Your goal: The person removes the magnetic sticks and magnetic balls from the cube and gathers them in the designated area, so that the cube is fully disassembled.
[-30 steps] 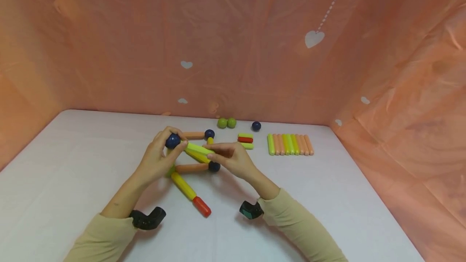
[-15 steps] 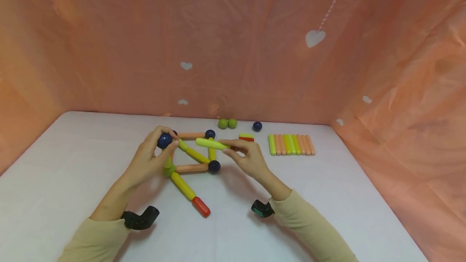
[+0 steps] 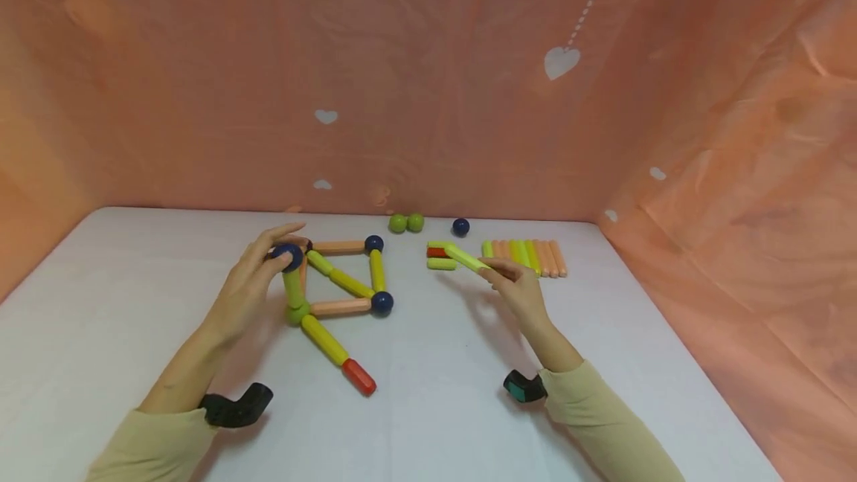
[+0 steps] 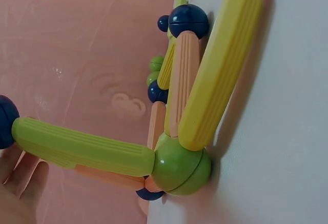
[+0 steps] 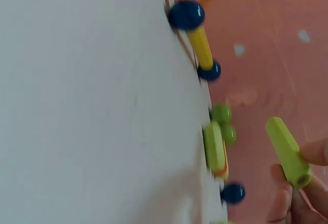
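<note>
The white tabletop (image 3: 435,407) stands before a peach cloth backdrop (image 3: 402,95). Nearest lies a red rod (image 3: 359,377), end to end with a yellow rod (image 3: 324,341) that meets a green ball (image 3: 297,312). From this ball a green rod (image 4: 84,144) rises to a navy ball (image 3: 292,252), gripped by the left hand (image 3: 241,292). A frame (image 3: 341,307) of rods and balls adjoins. The right hand (image 3: 521,294) narrowly pinches a lime rod (image 3: 466,256) above the table. Beyond are short rods (image 3: 441,264), a rod row (image 3: 555,259) and two green balls (image 3: 416,222).

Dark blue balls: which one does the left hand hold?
The dark blue ball atop the standing green stick; the others rest on the table, unheld.
</note>
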Demonstrator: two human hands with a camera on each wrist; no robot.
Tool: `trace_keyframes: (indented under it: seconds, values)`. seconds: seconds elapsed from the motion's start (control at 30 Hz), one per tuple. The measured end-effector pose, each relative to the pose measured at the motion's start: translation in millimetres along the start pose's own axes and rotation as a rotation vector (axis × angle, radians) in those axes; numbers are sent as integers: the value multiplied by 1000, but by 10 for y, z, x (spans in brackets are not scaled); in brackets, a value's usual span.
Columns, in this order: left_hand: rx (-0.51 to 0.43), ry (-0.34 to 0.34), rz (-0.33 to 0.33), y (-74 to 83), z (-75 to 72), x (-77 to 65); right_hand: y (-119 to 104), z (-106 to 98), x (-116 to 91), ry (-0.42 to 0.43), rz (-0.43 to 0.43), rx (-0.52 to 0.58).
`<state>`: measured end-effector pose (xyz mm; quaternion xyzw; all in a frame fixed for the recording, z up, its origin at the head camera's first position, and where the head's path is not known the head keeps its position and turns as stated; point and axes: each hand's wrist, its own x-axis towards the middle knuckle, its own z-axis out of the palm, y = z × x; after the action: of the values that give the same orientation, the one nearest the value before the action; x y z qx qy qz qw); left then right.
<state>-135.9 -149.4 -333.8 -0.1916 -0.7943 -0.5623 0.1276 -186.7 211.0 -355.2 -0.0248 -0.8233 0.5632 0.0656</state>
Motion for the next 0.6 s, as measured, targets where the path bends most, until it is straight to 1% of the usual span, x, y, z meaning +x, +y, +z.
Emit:
trace_keyframes:
  seconds: [0.07, 0.13, 0.23, 0.33, 0.4, 0.5, 0.6]
  values:
    - [16, 21, -12, 9, 6, -14, 37, -111, 2, 13, 56, -10]
    - [16, 35, -11, 7, 10, -23, 65, -209, 1, 16, 93, -20]
    - [20, 46, -11, 3, 17, -33, 99, -337, 4, 14, 134, -26]
    - [26, 55, -13, -6, 23, -41, 141, -464, 35, 30, 174, 4]
    - [38, 63, -11, -13, 25, -45, 180, -549, 73, 58, 202, 43]
    - [56, 78, -8, -26, 24, -49, 252, -665, 139, 138, 259, 132]
    - [74, 96, -12, -42, 21, -55, 301, -744, 183, 213, 295, 177]
